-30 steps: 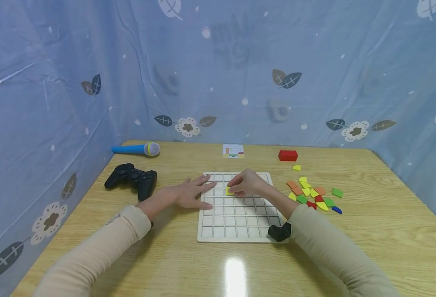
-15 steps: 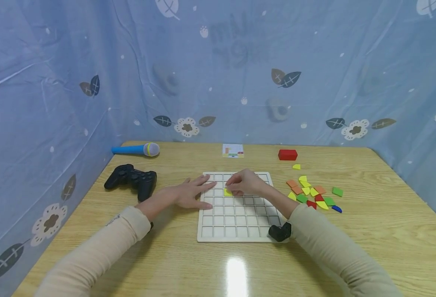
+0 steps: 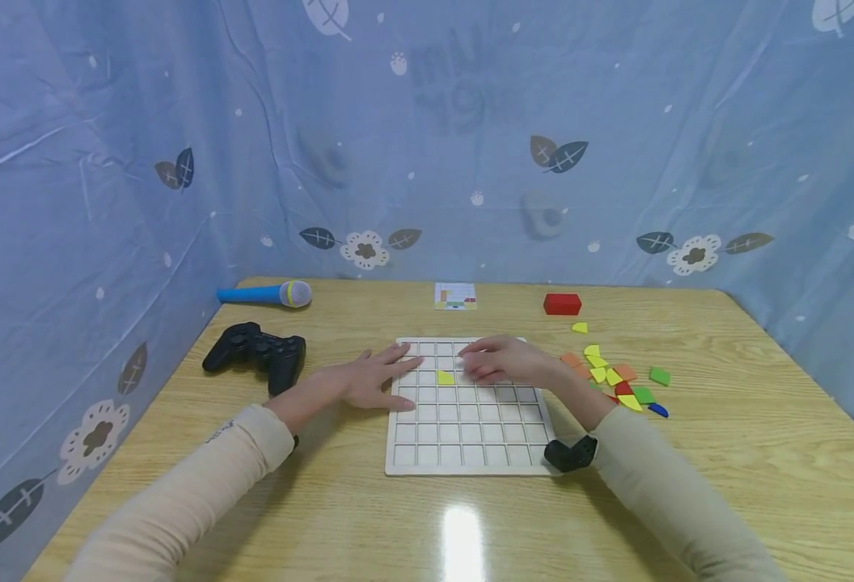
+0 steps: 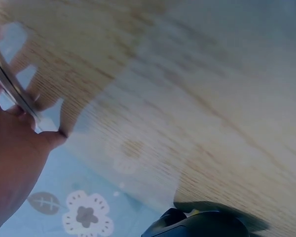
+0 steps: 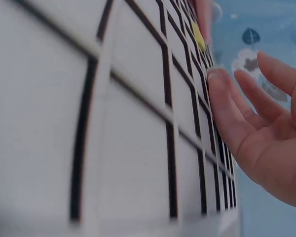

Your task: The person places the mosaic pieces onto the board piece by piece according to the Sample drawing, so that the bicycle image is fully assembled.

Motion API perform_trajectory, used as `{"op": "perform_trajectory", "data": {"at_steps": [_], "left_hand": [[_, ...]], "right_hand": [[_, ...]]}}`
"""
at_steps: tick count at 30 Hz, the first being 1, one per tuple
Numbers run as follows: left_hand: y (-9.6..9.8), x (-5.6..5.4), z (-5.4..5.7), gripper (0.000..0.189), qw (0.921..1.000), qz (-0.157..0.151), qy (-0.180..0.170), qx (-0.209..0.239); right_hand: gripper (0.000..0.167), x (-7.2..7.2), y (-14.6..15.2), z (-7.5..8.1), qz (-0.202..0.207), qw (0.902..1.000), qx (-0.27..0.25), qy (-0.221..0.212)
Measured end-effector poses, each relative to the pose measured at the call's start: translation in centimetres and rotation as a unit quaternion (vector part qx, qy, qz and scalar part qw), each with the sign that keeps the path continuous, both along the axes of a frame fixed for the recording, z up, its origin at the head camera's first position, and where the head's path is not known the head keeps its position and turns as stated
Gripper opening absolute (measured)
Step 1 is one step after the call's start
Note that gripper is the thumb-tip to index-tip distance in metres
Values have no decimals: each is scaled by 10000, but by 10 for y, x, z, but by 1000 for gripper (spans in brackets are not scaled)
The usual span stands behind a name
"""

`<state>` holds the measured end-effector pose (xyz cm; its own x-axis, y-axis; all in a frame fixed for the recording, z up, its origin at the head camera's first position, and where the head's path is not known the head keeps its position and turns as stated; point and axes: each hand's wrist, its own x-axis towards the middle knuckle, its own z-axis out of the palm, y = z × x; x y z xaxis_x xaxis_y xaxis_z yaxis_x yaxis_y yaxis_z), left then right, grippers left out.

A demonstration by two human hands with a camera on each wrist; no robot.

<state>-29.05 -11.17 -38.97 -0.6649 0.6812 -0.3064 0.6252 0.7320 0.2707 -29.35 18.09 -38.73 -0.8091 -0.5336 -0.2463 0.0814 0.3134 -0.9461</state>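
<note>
The yellow tile (image 3: 445, 377) is flat, bright and matt, with straight left and near edges; its far right corner appears rounded. It lies on the white grid board (image 3: 459, 455), in the third column from the left and third row from the far edge. The straight left edge points near-to-far; length and breadth look similar, so a long axis cannot be told.

The right hand (image 3: 510, 362) is over the board just right of the tile, fingers loosely bent, holding nothing; its forearm extends from the near right. The left hand (image 3: 372, 380) rests across the board's left edge, palm down, fingers spread wide. Loose coloured tiles (image 3: 614, 376) lie right of the board; a black game controller (image 3: 255, 352) lies left.
</note>
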Motion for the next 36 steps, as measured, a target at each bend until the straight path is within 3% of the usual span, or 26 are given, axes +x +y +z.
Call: {"op": "perform_trajectory", "data": {"at_steps": [4,11,17,25,31,36], "left_hand": [[-1,-1,-1,84,10000,-71,-2,24],[-2,-3,-4,86,10000,-55,1,9],[-1,-1,0,85,10000,-56,-11,38],[-3,0,2,85,10000,-10,5,39],[-3,0,1,85,10000,-27,-11,1],[-2,-1,1,85,10000,-48,2,-13]], "right_hand": [[43,1,17,0,-88,9989,-384,-242],[50,5,49,4,-320,9986,-304,-294],[53,6,80,8,-616,9970,-369,-297],[58,5,123,15,-817,9959,-391,-54],[62,10,150,16,-1259,9913,-343,-151],[64,14,168,15,-1491,9885,-52,238]]}}
